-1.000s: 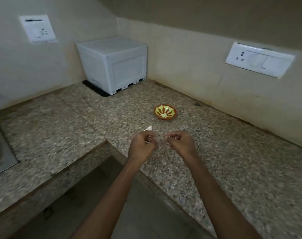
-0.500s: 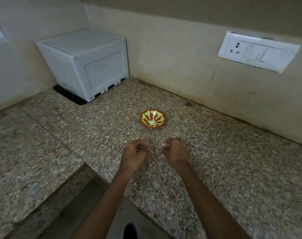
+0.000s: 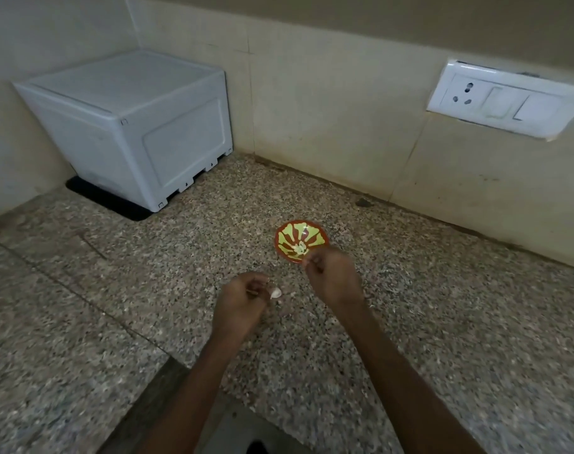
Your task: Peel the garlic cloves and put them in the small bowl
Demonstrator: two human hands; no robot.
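The small red bowl (image 3: 315, 229) with a yellow-green pattern sits on the granite counter, and a few peeled garlic cloves (image 3: 298, 249) lie in it. My right hand (image 3: 334, 278) hovers at the bowl's near rim, its fingers curled and pinched together; a small pale bit shows at the fingertips, the rest is hidden. My left hand (image 3: 243, 301) stays lower and to the left over the counter with curled fingers. A white garlic piece (image 3: 275, 293) sits at its fingertips.
A white plastic box (image 3: 131, 126) on a black mat stands in the back left corner. The tiled wall with a white socket plate (image 3: 505, 99) runs behind the bowl. The counter's front edge (image 3: 161, 368) steps down just left of my forearms.
My right hand has left the left hand and moved forward to the bowl's near rim. The left hand stayed back with the white garlic piece. The view moved closer to the counter.
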